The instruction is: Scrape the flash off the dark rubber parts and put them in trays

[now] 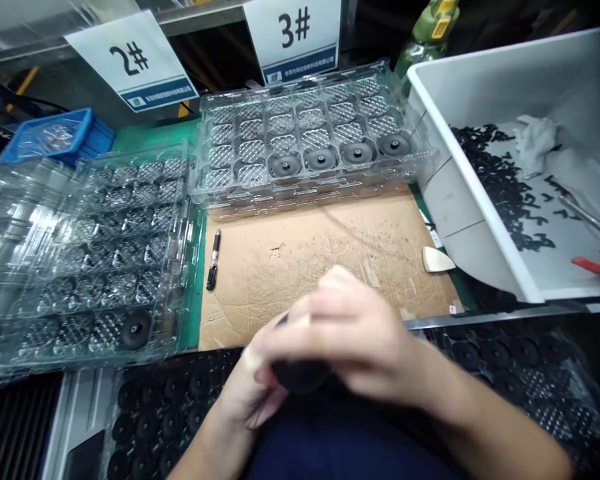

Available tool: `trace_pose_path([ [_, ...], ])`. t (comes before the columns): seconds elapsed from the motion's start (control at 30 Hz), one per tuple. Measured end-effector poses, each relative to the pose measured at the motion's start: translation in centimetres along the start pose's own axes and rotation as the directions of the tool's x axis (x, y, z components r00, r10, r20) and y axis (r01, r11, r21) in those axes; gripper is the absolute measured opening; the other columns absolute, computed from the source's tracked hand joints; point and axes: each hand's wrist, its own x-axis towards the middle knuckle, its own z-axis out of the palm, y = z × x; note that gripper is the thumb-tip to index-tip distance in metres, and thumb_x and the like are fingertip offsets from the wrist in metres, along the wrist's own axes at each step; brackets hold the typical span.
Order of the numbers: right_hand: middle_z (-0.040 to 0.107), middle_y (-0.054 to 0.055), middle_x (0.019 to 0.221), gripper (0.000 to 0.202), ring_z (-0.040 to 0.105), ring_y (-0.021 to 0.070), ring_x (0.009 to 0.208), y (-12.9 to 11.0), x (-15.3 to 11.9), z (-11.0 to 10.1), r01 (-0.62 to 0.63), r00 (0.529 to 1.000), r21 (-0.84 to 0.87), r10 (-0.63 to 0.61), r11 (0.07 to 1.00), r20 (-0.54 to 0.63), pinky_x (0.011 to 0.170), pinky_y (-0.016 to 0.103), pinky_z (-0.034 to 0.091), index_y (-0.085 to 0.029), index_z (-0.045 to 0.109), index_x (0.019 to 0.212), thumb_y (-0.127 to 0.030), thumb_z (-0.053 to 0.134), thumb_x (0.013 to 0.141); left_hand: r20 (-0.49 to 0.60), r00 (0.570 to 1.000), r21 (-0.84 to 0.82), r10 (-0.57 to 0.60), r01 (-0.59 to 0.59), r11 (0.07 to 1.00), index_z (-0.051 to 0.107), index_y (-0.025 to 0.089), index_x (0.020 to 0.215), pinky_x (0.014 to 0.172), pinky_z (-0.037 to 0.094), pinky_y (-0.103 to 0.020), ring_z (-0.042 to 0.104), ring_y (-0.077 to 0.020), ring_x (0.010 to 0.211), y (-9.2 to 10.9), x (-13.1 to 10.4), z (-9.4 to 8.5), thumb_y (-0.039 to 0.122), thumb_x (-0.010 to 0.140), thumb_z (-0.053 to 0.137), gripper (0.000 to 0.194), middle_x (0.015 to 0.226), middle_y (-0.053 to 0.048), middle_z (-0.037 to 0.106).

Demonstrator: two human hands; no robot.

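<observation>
Low in front of my body, both hands are closed around a black round part [300, 377], blurred by motion and partly covered by fingers. My left hand [255, 387] grips it from the left and below. From the right, my right hand [347, 333] wraps over its top. Behind the hands lies a worn cardboard sheet [300, 247]. Across its far edge stands a clear plastic tray [305, 180], with several black discs [321, 159] in its nearest row. Another clear tray [180, 267] at the left holds one black disc [136, 329] at its near corner.
A white bin [480, 193] at the right contains small black pieces [505, 187] and red-handled pliers [595, 265]. A pen [214, 259] and a cream wedge [437, 260] lie on the cardboard. A blue basket [87, 130] stands back left. Below the bench edge are more filled trays [515, 363].
</observation>
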Motion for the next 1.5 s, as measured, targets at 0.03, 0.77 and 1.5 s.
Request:
trace_pose_path([
  [0.03,0.065,-0.002,0.087,0.025,0.055,0.0106,0.074,0.9,-0.3,-0.1,-0.126,0.992,0.033,0.127,0.991,-0.028,0.070,0.027,0.039,-0.024,0.060,0.109,-0.020,0.043,0.091,0.031,0.999,-0.021,-0.012,0.013,1.000,0.066,0.018,0.100,0.083,0.052,-0.033,0.064,-0.0266,0.094,0.1,0.0,0.1,0.039,0.054,0.078,0.052,0.097,-0.004,0.068],
  [0.77,0.058,0.008,0.111,0.032,0.056,0.0206,0.102,8.4,-7.3,6.5,-0.641,0.761,-0.155,0.597,0.751,-0.255,0.087,0.038,0.047,-0.021,0.049,0.120,-0.023,0.035,0.091,-0.047,0.999,-0.287,0.006,-0.019,0.958,0.052,0.021,0.121,0.098,0.043,-0.034,0.050,-0.0276,0.117,-0.2,0.9,-1.4,0.030,0.079,0.060,0.043,0.125,-0.009,0.056],
  [1.5,0.064,0.007,0.096,0.028,0.057,0.0169,0.082,-1.7,-0.2,4.0,-0.240,0.950,-0.095,0.213,0.966,-0.228,0.074,0.033,0.043,-0.012,0.052,0.114,-0.015,0.041,0.088,-0.116,0.974,-0.012,0.193,-0.196,0.981,0.062,0.024,0.105,0.084,0.050,-0.025,0.062,-0.0193,0.095,0.4,0.2,0.7,0.022,0.059,0.078,0.049,0.101,-0.001,0.068],
])
